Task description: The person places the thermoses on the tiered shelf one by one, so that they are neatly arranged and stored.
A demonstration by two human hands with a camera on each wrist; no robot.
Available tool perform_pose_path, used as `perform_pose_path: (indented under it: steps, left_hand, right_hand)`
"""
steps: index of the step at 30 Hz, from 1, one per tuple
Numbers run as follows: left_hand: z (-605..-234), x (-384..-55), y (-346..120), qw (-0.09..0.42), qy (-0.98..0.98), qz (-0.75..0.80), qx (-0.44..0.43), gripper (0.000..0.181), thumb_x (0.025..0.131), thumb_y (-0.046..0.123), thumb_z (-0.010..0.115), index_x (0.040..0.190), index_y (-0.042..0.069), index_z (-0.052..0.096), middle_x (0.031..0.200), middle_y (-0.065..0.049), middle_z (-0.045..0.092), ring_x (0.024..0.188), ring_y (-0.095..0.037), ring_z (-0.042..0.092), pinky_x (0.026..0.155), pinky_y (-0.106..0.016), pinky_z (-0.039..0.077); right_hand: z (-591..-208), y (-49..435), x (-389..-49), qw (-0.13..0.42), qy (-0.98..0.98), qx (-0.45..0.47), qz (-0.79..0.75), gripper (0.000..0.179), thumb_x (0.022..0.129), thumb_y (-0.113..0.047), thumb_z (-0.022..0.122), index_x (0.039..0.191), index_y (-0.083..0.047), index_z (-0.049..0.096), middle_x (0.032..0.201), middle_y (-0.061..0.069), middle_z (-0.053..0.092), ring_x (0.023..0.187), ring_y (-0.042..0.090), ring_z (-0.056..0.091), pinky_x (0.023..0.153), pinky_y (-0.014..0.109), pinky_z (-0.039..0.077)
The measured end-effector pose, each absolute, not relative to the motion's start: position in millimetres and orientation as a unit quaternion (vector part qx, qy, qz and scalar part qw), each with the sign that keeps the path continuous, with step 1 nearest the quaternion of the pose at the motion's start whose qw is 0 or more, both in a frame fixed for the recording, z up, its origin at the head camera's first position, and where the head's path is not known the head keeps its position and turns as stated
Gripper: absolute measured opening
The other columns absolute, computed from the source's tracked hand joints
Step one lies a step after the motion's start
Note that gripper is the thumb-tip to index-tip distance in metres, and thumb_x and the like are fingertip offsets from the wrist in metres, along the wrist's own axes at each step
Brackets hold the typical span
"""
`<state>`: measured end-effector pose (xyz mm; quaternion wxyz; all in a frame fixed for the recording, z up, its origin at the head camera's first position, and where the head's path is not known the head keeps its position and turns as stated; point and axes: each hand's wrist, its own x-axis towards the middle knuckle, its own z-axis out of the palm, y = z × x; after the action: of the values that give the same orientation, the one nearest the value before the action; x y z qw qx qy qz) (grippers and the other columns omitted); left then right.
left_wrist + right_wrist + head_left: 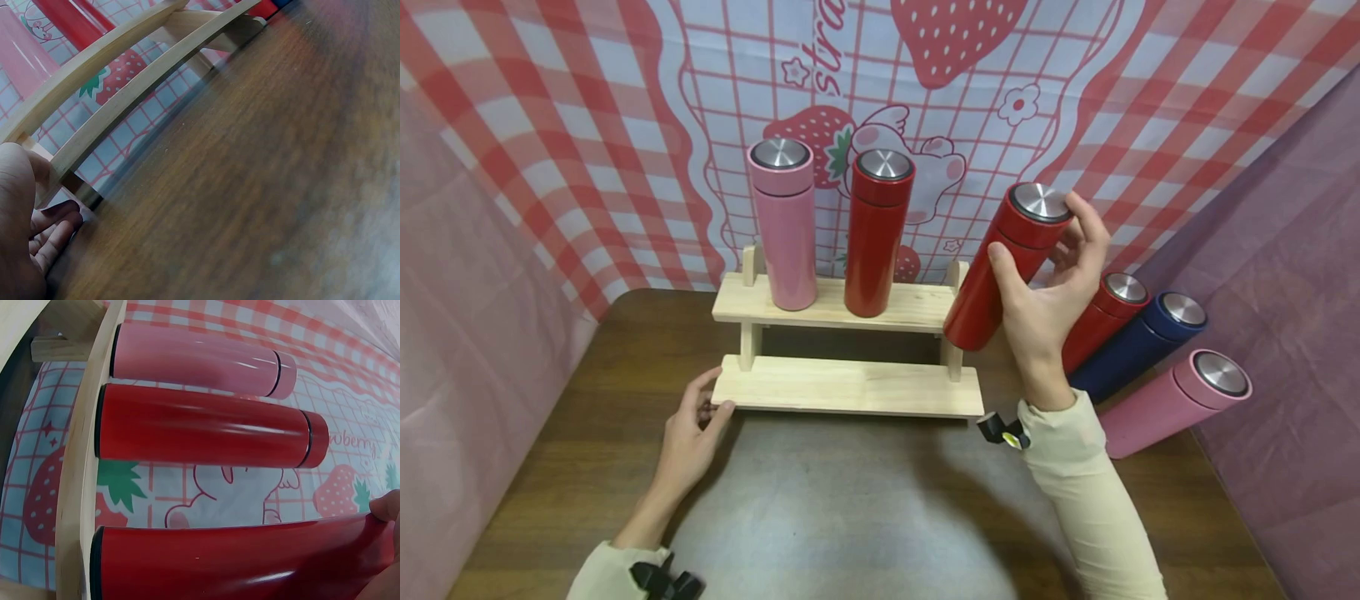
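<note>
My right hand (1048, 308) grips a red thermos bottle (979, 304) near its steel-topped cap, thumb on one side and fingers round the other. That bottle leans, its base at the right end of the upper shelf of a two-tier wooden rack (850, 387); whether it touches the shelf I cannot tell. On the upper shelf stand a pink thermos bottle (786, 242) and a second red thermos bottle (877, 242), both upright. With thumb and fingers, my left hand (688, 437) holds the left end of the lower shelf; the left wrist view shows this shelf edge (112, 115) close up.
Right of the rack, another red bottle (1093, 321), a navy blue bottle (1138, 346) and a pink bottle (1180, 400) stand on the brown wooden table (572, 433). A strawberry-print cloth (992, 75) hangs behind the rack, with pink curtains (1292, 275) at the sides.
</note>
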<state>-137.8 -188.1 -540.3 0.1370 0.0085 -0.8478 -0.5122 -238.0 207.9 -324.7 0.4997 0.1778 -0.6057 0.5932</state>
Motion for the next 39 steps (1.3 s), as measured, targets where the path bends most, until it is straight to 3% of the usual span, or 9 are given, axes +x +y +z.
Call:
perform_pose_path:
  steps: [12,20,28,39]
  left_hand:
    - [-546,-138,-190,0.152,-0.843,-0.517,-0.002,0.052,0.110,0.011,0.070,0.159,0.004,0.053,0.115,-0.027,0.077,0.091,-0.009,0.066,0.080,-0.014,0.047]
    - [-561,-142,-197,0.168,-0.841,-0.514,-0.025,0.053,0.112,0.027,0.070,0.159,0.009,0.053,0.112,-0.021,0.077,0.092,-0.004,0.065,0.081,-0.015,0.049]
    - [-555,-140,-195,0.175,-0.833,-0.523,-0.033,0.054,0.112,0.030,0.070,0.158,0.008,0.055,0.112,-0.025,0.076,0.091,-0.010,0.067,0.079,-0.015,0.048]
    - [-545,-138,-191,0.152,-0.845,-0.513,-0.006,0.053,0.110,0.010,0.070,0.159,0.002,0.052,0.116,-0.027,0.077,0.093,-0.009,0.066,0.081,-0.012,0.047]
  right_hand:
    - [-327,194,-256,0.495,-0.616,0.198,0.580,0.077,0.083,-0.019,0.088,0.149,0.002,0.056,0.132,0.005,0.071,0.124,0.033,0.063,0.099,0.036,0.051]
    - [-325,185,-267,0.486,-0.622,0.182,0.586,0.077,0.082,-0.020,0.089,0.149,0.001,0.058,0.131,0.003,0.071,0.122,0.030,0.064,0.097,0.034,0.052]
    - [-323,176,-274,0.481,-0.623,0.171,0.593,0.074,0.084,-0.015,0.087,0.149,0.003,0.057,0.130,0.002,0.071,0.123,0.027,0.064,0.095,0.032,0.049]
    - [-329,171,-280,0.475,-0.633,0.168,0.587,0.078,0.084,-0.019,0.091,0.151,0.002,0.058,0.134,0.006,0.070,0.123,0.024,0.064,0.094,0.030,0.050]
